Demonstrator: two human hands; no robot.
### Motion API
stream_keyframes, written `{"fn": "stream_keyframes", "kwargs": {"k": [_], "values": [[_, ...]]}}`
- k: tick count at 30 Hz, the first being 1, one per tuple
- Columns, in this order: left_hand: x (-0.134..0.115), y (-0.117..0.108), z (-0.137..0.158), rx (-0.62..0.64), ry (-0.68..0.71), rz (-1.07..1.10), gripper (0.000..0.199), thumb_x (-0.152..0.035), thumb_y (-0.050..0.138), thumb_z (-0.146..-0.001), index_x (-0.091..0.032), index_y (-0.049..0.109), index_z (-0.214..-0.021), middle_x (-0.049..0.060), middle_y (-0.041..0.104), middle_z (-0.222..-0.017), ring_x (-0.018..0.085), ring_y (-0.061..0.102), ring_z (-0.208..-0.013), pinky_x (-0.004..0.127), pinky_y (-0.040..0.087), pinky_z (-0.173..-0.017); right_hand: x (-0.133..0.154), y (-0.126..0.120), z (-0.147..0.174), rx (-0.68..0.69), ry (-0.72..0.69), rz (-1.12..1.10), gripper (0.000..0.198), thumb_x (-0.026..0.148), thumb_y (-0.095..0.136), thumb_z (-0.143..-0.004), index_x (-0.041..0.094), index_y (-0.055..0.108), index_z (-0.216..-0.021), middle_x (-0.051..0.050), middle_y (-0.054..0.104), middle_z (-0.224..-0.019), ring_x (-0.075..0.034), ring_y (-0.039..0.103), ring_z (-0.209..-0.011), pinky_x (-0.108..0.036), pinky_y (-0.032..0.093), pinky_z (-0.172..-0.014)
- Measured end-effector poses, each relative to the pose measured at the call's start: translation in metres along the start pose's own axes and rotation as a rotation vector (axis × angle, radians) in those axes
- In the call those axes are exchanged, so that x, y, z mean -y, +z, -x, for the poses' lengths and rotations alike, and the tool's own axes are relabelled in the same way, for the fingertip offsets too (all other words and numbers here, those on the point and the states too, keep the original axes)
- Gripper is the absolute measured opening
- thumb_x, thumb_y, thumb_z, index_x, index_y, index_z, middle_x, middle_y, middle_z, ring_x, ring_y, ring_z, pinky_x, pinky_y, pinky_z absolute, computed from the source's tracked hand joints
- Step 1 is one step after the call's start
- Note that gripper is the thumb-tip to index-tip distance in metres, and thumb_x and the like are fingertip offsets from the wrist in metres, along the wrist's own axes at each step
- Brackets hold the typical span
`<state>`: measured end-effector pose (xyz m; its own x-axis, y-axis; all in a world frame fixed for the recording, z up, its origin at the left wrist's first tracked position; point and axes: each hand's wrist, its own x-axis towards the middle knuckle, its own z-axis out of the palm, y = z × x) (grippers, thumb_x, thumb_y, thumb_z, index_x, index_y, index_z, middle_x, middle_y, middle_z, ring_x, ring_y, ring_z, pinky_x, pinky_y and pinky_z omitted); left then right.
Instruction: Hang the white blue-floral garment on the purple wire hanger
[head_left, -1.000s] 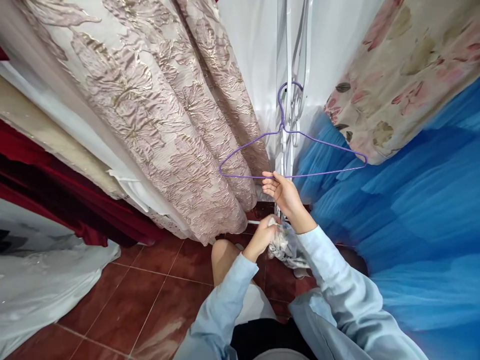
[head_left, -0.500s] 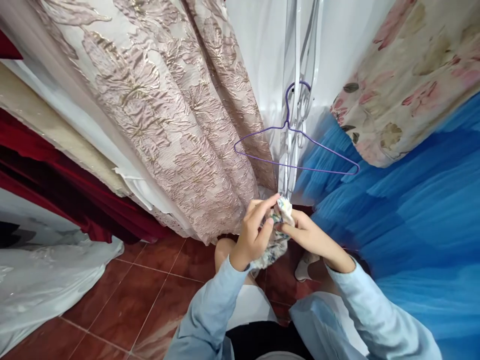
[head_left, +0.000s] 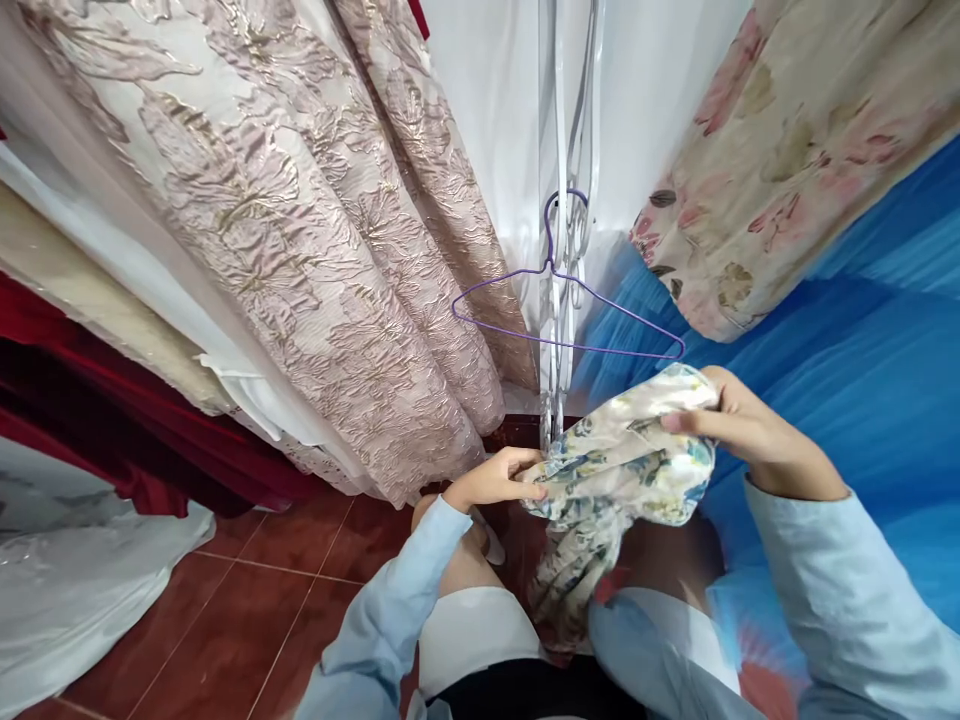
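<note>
Between my hands a floral garment, white with blue, green and yellow print, is stretched out sideways above my lap. My left hand pinches its left edge between thumb and fingers. At the upper right end, my right hand grips the cloth, thumb on top and the fingers partly hidden behind it. A lower part of the garment hangs down between my knees. Just above it, a purple hanger with no clothing on it hangs from white straps.
A pink brocade dress hangs at the left, with dark red cloth beyond it. On the right hang a floral cream dress and blue tulle. Red tiles cover the floor.
The bunched garment has been spread out. My right hand has moved right and slightly up with one end, while my left hand has shifted slightly down. The view has turned a little.
</note>
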<state>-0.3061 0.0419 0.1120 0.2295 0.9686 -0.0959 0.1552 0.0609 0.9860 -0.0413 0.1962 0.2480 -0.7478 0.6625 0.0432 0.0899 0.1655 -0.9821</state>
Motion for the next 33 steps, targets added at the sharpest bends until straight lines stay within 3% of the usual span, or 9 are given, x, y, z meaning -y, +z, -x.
{"fn": "stream_keyframes", "kwargs": {"k": [4, 7, 10, 13, 16, 19, 23, 26, 33], "values": [[0.009, -0.01, 0.003, -0.213, 0.025, -0.396, 0.005, -0.019, 0.058, -0.078, -0.014, 0.058, -0.075, -0.002, 0.052, -0.075, 0.013, 0.046, -0.074, 0.023, 0.036, -0.067, -0.017, -0.024, -0.007, -0.285, 0.048, -0.081, 0.017, 0.03, 0.081, -0.054, 0.017, 0.071, -0.058, -0.008, 0.068, -0.054, -0.019, 0.056, -0.042, -0.028, 0.044, -0.039], [0.01, -0.016, 0.01, -0.326, 0.023, -0.439, 0.001, -0.014, 0.053, -0.073, -0.015, 0.054, -0.073, -0.003, 0.046, -0.069, 0.012, 0.042, -0.07, 0.024, 0.032, -0.065, -0.033, -0.042, -0.012, -0.426, 0.031, -0.073, 0.011, 0.026, 0.076, -0.053, 0.017, 0.069, -0.056, -0.007, 0.065, -0.054, -0.018, 0.053, -0.043, -0.028, 0.04, -0.039], [-0.003, -0.017, 0.021, -0.259, 0.031, -0.245, 0.012, -0.025, 0.064, -0.074, -0.014, 0.058, -0.077, -0.002, 0.048, -0.072, 0.012, 0.042, -0.069, 0.024, 0.032, -0.063, -0.048, -0.061, -0.024, -0.65, -0.081, -0.055, 0.007, 0.024, 0.065, -0.054, 0.02, 0.06, -0.051, -0.003, 0.057, -0.05, -0.016, 0.046, -0.046, -0.028, 0.035, -0.043], [-0.029, -0.006, 0.031, -0.045, 0.098, -0.047, 0.025, -0.037, 0.072, -0.076, -0.013, 0.065, -0.076, 0.005, 0.058, -0.09, 0.017, 0.052, -0.08, 0.026, 0.041, -0.071, -0.056, -0.076, -0.045, -0.853, -0.17, -0.008, 0.009, 0.022, 0.057, -0.059, 0.022, 0.053, -0.051, 0.0, 0.047, -0.049, -0.014, 0.04, -0.05, -0.028, 0.031, -0.046], [-0.049, 0.011, 0.033, 0.147, 0.097, 0.078, 0.027, -0.037, 0.08, -0.071, -0.013, 0.072, -0.079, 0.01, 0.064, -0.106, 0.023, 0.059, -0.092, 0.029, 0.045, -0.08, -0.054, -0.08, -0.07, -0.749, -0.219, 0.136, 0.008, 0.02, 0.056, -0.066, 0.02, 0.059, -0.058, -0.002, 0.055, -0.058, -0.015, 0.047, -0.06, -0.028, 0.038, -0.055], [-0.048, 0.023, 0.031, 0.181, -0.039, 0.275, 0.033, -0.035, 0.083, -0.064, -0.012, 0.075, -0.087, 0.007, 0.07, -0.094, 0.018, 0.058, -0.079, 0.026, 0.045, -0.07, -0.043, -0.077, -0.095, -0.605, -0.382, 0.24, 0.012, 0.02, 0.057, -0.074, 0.018, 0.067, -0.067, -0.006, 0.067, -0.075, -0.017, 0.058, -0.074, -0.029, 0.045, -0.07], [-0.026, 0.024, 0.029, -0.148, -0.074, 0.544, 0.041, -0.029, 0.084, -0.052, -0.013, 0.074, -0.088, 0.005, 0.073, -0.08, 0.017, 0.061, -0.069, 0.025, 0.047, -0.063, -0.026, -0.067, -0.125, -0.675, -0.41, 0.275, 0.014, 0.02, 0.059, -0.075, 0.017, 0.073, -0.078, -0.003, 0.066, -0.07, -0.015, 0.055, -0.063, -0.027, 0.044, -0.063], [-0.017, 0.021, 0.027, -0.384, -0.018, 0.729, 0.044, -0.022, 0.079, -0.048, -0.015, 0.071, -0.091, 0.004, 0.075, -0.079, 0.023, 0.069, -0.076, 0.029, 0.054, -0.069, -0.021, -0.055, -0.144, -0.739, -0.369, 0.349, 0.017, 0.019, 0.057, -0.078, 0.017, 0.073, -0.083, 0.002, 0.059, -0.061, -0.014, 0.049, -0.055, -0.026, 0.041, -0.057], [-0.024, 0.025, 0.014, -0.575, -0.02, 0.801, 0.033, -0.032, 0.073, -0.069, -0.019, 0.068, -0.099, 0.003, 0.076, -0.085, 0.025, 0.074, -0.093, 0.034, 0.059, -0.084, -0.034, -0.003, -0.15, -0.816, -0.404, 0.517, 0.022, 0.018, 0.045, -0.089, 0.019, 0.067, -0.09, -0.004, 0.066, -0.076, -0.019, 0.059, -0.07, -0.028, 0.043, -0.067]]}}
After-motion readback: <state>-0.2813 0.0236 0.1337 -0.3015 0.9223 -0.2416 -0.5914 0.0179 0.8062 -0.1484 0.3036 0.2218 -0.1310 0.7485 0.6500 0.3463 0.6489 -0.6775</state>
